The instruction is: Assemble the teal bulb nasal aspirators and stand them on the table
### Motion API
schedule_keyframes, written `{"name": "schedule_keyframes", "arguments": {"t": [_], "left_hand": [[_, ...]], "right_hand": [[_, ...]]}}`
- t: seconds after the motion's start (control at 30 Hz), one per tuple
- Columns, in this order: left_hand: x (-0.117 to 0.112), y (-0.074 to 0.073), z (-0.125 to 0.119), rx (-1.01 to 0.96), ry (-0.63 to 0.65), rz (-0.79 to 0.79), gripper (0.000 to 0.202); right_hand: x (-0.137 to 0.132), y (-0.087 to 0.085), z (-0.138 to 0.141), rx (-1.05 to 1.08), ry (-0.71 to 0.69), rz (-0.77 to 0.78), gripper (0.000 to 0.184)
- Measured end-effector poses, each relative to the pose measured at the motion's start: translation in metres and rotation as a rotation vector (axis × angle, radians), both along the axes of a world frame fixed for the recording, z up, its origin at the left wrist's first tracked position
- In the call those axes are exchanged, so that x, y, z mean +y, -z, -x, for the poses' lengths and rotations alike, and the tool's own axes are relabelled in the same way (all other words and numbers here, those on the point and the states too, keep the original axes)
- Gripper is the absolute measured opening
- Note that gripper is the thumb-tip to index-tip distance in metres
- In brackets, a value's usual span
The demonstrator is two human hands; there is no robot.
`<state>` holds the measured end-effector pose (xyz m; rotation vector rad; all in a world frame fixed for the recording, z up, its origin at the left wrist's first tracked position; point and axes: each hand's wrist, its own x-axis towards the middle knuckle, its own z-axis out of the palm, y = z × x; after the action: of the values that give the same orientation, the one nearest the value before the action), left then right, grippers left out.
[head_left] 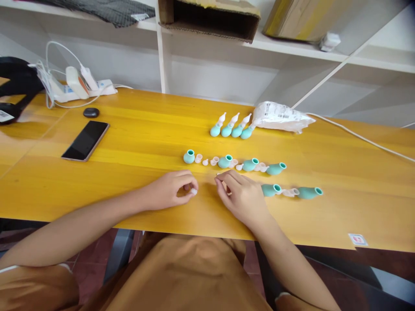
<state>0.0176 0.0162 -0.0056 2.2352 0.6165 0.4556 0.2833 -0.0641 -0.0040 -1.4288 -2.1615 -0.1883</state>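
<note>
My left hand [171,189] rests on the yellow wooden table [129,142], its fingers pinched on a small clear plastic tip [193,191]. My right hand [241,194] lies close beside it with fingers curled; what they hold is hidden. Just beyond my hands lies a row of teal rubber bulbs [225,161] with small clear tips [198,158] between them. Two more teal bulbs [270,189] lie right of my right hand. Farther back, several assembled bulbs with white nozzles [231,126] lie side by side.
A white plastic bag [280,116] lies at the back right with a cable beside it. A black phone [86,140], a small black case [91,112] and a power strip with chargers [78,84] sit at the left. White shelves hold a cardboard box [209,17].
</note>
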Motion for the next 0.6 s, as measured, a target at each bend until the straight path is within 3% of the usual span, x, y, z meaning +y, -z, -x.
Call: {"name": "schedule_keyframes", "arguments": {"t": [0.13,0.23,0.43,0.6], "left_hand": [[0.007,0.008,0.002,0.091,-0.050,-0.225,0.013],[0.011,0.011,0.004,0.128,-0.069,-0.271,0.016],[0.012,0.009,0.005,0.124,-0.101,-0.315,0.018],[0.018,0.002,0.005,0.045,-0.171,-0.568,0.021]], "right_hand": [[0.002,0.005,-0.005,-0.038,0.187,-0.062,0.026],[0.002,0.009,-0.008,-0.026,0.261,-0.095,0.026],[0.002,0.012,-0.009,-0.052,0.304,-0.059,0.024],[0.002,0.009,-0.007,-0.068,0.248,0.014,0.025]]}}
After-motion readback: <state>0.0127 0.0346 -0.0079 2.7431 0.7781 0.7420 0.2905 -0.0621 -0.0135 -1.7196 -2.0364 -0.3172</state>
